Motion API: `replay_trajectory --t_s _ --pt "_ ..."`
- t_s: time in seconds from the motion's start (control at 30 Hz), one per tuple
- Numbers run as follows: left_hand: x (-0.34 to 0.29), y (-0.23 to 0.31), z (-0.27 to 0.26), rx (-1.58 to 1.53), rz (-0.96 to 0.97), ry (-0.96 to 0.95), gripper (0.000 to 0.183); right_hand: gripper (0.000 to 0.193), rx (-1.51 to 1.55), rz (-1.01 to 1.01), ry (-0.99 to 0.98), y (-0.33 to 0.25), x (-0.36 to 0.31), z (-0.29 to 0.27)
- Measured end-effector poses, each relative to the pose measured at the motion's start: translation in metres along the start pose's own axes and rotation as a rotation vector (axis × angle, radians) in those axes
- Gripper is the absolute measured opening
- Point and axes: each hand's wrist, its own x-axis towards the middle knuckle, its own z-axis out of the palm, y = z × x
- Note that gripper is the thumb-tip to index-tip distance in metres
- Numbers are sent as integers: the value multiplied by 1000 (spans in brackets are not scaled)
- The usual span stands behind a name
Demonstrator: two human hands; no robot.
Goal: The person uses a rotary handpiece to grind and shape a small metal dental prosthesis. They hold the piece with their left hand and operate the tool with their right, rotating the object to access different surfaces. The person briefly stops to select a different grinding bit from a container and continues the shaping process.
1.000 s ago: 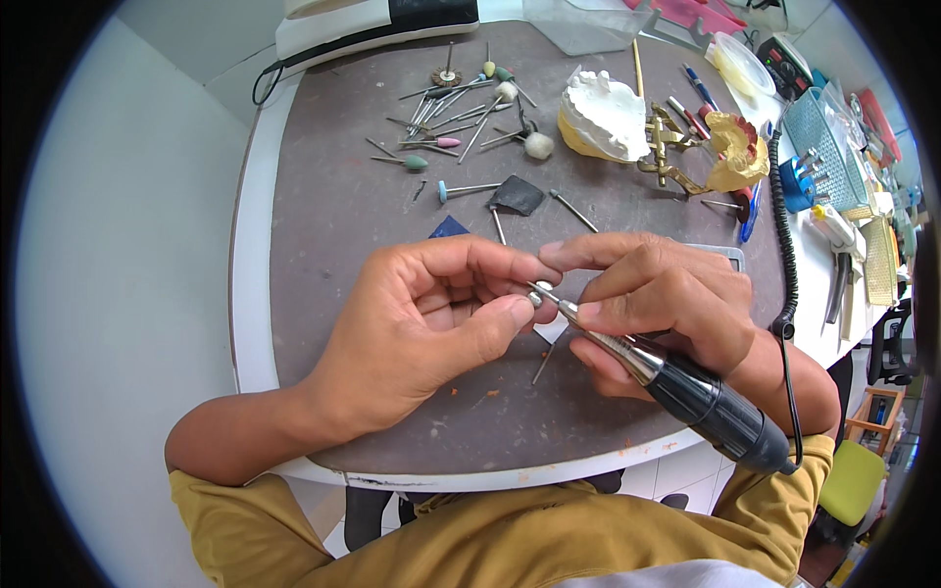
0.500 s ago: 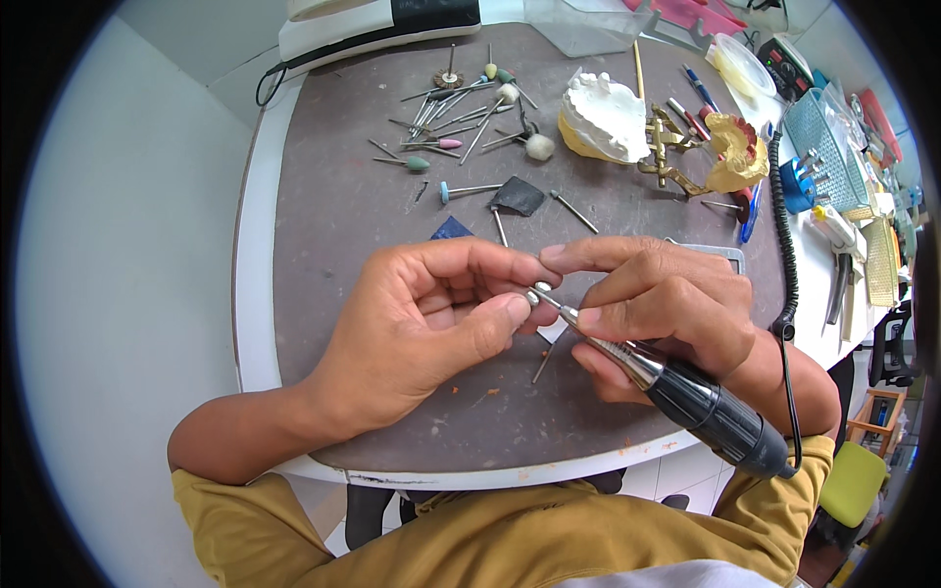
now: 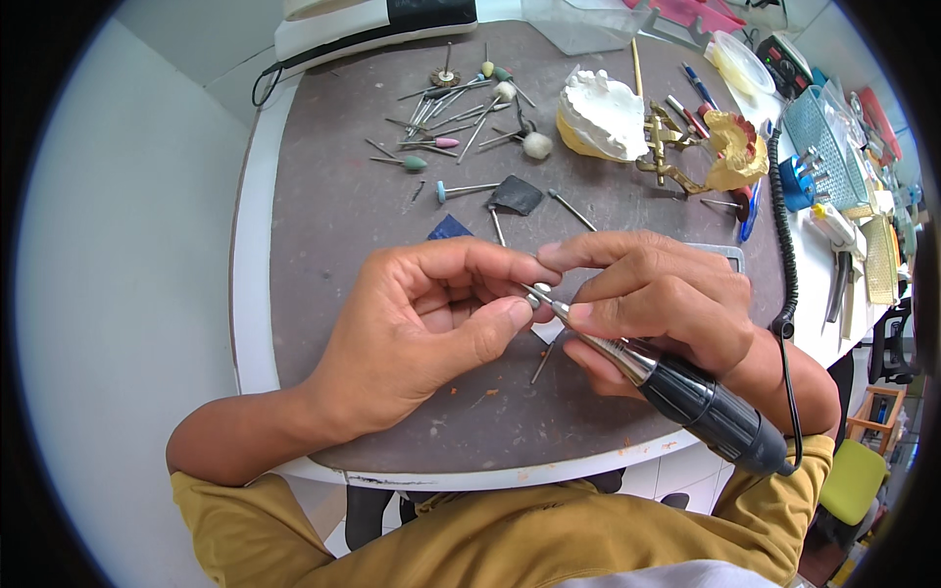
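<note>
My right hand [image 3: 667, 304] grips a black and silver rotary handpiece [image 3: 701, 402] like a pen, its slim tip pointing up and left. Between the thumb and fingers of my left hand [image 3: 421, 318] is pinched a small shiny metal dental piece [image 3: 534, 300], mostly covered by the fingertips. The handpiece's bur meets that piece or lies right beside it; contact is too small to make out. The two hands touch or nearly touch at the index fingertips. Under them lies a small white square [image 3: 551, 329] with a thin metal shank [image 3: 542, 363].
Several burs and polishing points [image 3: 446, 108] are strewn across the far brown mat [image 3: 333, 225]. White and yellow plaster dental models [image 3: 600, 116] sit on a brass articulator [image 3: 667, 162] at the back right. A coiled black cord [image 3: 781, 216] runs down the right side, near a blue basket [image 3: 828, 147].
The handpiece has moved slightly up and left, its tip farther in toward the small metal piece. My left hand has barely moved and keeps its pinch.
</note>
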Motion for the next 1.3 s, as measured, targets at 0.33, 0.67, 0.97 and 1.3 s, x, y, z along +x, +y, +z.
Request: replay_trajectory --t_s 0.33,0.67,0.97,1.3 --pt "-1 0 -1 19 14 2 27 25 10 7 -12 0 0 0" --pt "0 0 1 11 19 2 26 24 14 27 -14 -3 1 -1" --pt "0 1 1 20 23 8 27 23 31 56 2 -4 0 -2" --pt "0 0 -1 47 35 -4 27 23 31 46 -18 -3 2 -3"
